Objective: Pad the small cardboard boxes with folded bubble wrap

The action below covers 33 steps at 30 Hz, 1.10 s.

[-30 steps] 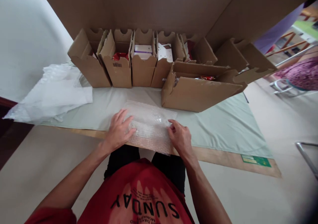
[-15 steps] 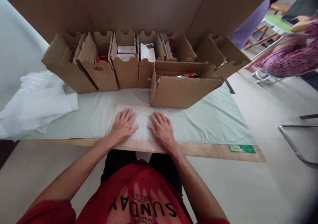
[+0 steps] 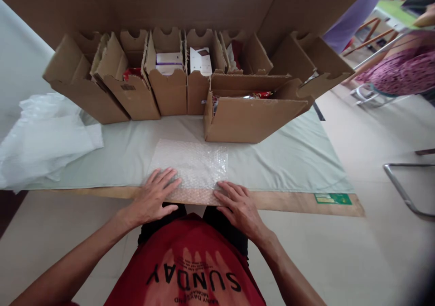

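A sheet of clear bubble wrap (image 3: 192, 163) lies flat on the pale green cloth (image 3: 292, 161) at the near edge of the table. My left hand (image 3: 152, 199) rests open on the sheet's near left corner, fingers spread. My right hand (image 3: 238, 204) lies open at the near right corner, fingers stretched over the table's wooden edge (image 3: 288, 203). Neither hand holds anything.
A row of open cardboard boxes (image 3: 168, 77) with packets inside stands at the back, and a wider box (image 3: 251, 118) sits closer, right of centre. White plastic bags (image 3: 47, 136) lie at the left. A person in purple patterned clothing (image 3: 404, 68) is at the far right, by a metal chair frame (image 3: 404, 190).
Both hands have slid back toward me across the bubble wrap, from its middle to its near corners. The sheet now lies flatter.
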{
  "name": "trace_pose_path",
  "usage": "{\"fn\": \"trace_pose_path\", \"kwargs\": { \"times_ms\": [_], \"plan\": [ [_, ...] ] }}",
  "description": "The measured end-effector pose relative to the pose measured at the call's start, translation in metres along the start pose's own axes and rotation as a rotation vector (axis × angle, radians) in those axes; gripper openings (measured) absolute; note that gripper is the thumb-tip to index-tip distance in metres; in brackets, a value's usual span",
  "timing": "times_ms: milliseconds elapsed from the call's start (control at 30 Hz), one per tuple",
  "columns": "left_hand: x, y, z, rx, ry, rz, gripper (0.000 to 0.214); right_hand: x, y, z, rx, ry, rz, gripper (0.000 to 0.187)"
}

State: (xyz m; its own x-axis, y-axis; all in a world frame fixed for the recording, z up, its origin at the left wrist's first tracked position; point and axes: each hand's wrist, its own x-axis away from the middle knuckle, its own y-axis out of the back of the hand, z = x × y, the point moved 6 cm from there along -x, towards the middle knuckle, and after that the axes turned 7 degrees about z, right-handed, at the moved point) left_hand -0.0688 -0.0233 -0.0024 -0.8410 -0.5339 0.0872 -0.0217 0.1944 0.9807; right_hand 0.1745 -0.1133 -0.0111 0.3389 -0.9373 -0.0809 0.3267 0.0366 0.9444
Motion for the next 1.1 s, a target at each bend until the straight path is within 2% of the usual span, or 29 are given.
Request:
{"fn": "trace_pose_path", "kwargs": {
  "times_ms": [133,300,400,467,533,600,667,733,833,933,1100],
  "plan": [
    [-0.006,0.000,-0.003,-0.020,-0.011,0.037,0.064,-0.001,0.008,-0.002,-0.065,0.013,-0.012,0.019],
    [0.001,0.005,-0.001,-0.002,-0.030,0.012,0.055,0.001,0.021,0.001,-0.262,-0.015,-0.086,0.022],
    [0.007,0.011,0.005,0.117,-0.033,-0.018,0.046,0.003,0.037,0.000,-0.458,-0.080,-0.149,0.019],
    [0.009,0.018,0.012,0.257,-0.021,-0.042,0.033,0.004,0.047,-0.009,-0.571,-0.181,-0.186,0.019],
    [0.006,0.025,0.023,0.444,0.052,-0.035,0.025,0.004,0.053,-0.023,-0.660,-0.285,-0.225,0.019],
    [-0.001,0.029,0.036,0.633,0.187,0.016,0.027,0.000,0.052,-0.037,-0.759,-0.324,-0.243,0.025],
    [-0.009,0.032,0.046,0.777,0.307,0.068,0.029,-0.008,0.042,-0.047,-0.846,-0.320,-0.210,0.043],
    [-0.017,0.036,0.053,0.880,0.366,0.076,0.028,-0.015,0.029,-0.056,-0.878,-0.363,-0.168,0.040],
    [-0.020,0.036,0.061,1.006,0.411,0.039,0.028,-0.020,0.015,-0.067,-0.823,-0.497,-0.217,0.027],
    [-0.014,0.029,0.067,1.016,0.462,-0.009,0.030,-0.024,0.013,-0.069,-0.748,-0.573,-0.291,0.026],
    [-0.011,0.016,0.069,0.971,0.568,-0.183,0.028,-0.026,0.018,-0.066,-0.650,-0.626,-0.299,0.032]
  ]
}}
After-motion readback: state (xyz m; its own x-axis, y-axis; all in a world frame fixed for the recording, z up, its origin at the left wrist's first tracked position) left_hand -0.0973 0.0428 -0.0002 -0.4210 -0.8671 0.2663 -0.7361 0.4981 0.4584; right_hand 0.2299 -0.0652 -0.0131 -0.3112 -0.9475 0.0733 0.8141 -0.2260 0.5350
